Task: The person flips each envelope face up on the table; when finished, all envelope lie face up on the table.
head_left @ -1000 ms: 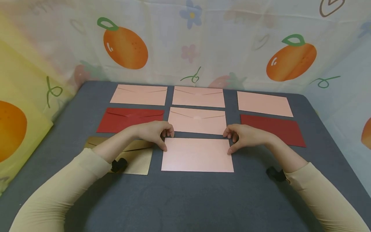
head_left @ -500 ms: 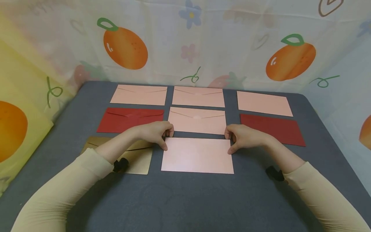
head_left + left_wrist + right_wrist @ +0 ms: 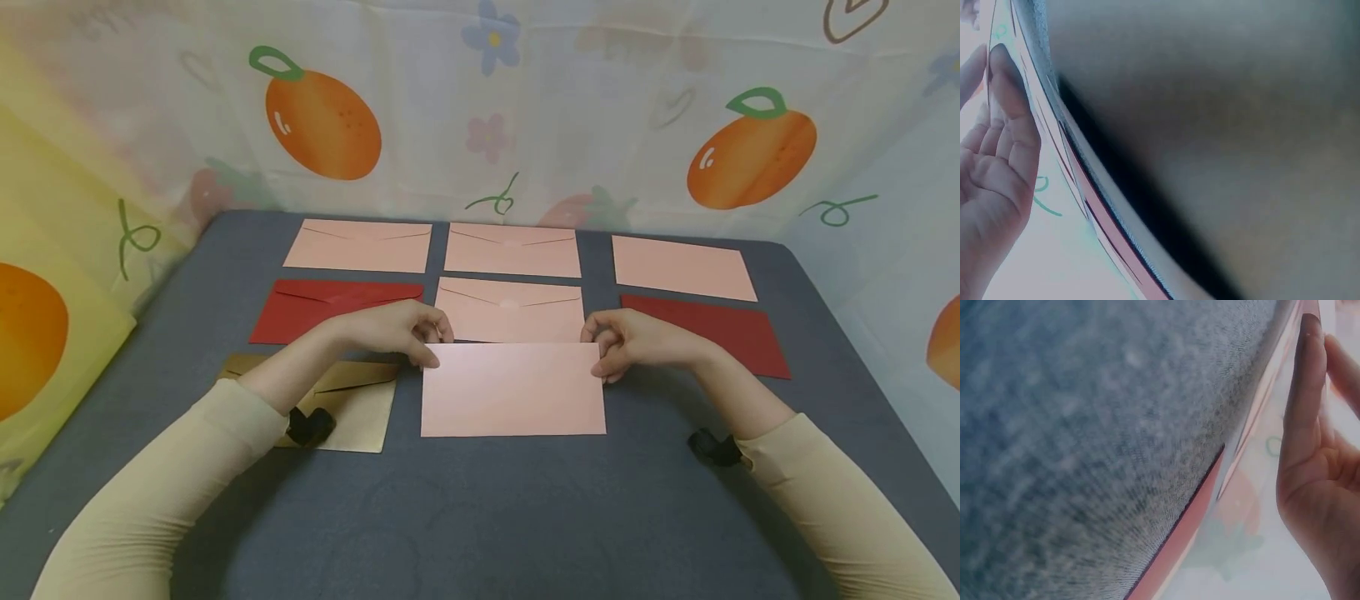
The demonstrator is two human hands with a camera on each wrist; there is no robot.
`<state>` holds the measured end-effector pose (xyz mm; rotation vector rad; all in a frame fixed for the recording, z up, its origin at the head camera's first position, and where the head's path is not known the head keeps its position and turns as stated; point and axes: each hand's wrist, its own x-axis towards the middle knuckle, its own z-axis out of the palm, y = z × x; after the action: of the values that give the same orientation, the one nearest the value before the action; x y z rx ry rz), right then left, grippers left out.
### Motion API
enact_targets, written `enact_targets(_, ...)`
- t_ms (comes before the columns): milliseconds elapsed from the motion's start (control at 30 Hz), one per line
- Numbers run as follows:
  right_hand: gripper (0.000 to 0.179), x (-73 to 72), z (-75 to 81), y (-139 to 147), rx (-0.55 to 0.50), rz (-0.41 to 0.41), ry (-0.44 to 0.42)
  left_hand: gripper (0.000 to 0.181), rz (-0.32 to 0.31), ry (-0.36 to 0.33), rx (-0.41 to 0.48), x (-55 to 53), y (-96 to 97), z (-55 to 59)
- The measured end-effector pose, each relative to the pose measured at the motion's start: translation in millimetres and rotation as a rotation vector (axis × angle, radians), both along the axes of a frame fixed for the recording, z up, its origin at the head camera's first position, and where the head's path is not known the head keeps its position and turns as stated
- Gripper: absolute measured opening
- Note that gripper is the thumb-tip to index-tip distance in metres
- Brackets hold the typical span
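A pink envelope (image 3: 513, 392), its plain face toward me, is tipped up at its far edge at the front middle of the table. My left hand (image 3: 405, 329) pinches its upper left corner, thumb on the near face and fingers behind. At the upper right corner my right hand (image 3: 637, 340) pinches it the same way. Just behind lies another pink envelope (image 3: 510, 312), flap side up. In the left wrist view my left hand (image 3: 997, 156) shows palm and fingers at a thin edge; the right wrist view shows my right hand (image 3: 1319, 456) likewise.
A gold envelope (image 3: 360, 417) lies under my left forearm. Red envelopes lie at left (image 3: 330, 304) and right (image 3: 705, 329). Along the back are pink envelopes at left (image 3: 358, 246), middle (image 3: 513, 250) and right (image 3: 684, 267). A printed curtain (image 3: 570, 108) hangs behind the dark table (image 3: 480, 517).
The front pink envelope, flat on the table before, has its far edge raised. Both hands have moved slightly up with its corners. The other envelopes stay where they were.
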<state>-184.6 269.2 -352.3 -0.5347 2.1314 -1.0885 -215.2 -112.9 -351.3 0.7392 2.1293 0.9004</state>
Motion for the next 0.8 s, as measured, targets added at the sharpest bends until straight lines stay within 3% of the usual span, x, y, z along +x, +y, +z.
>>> enact_targets(300,0.037,-2.0,-1.4,1.7,-0.030,0.001,-0.029,0.023,-0.013,-0.070,0.062,-1.4,-0.5,-0.9)
enact_targets(600,0.035,-3.4,-1.6,3.8,-0.051,0.006,-0.056,0.022,0.009,-0.106,0.065,-2.7,1.6,0.1)
enact_targets(800,0.032,-5.2,-1.1,7.8,-0.081,-0.006,-0.045,0.035,0.039,-0.157,0.105,-6.1,-4.7,-0.7)
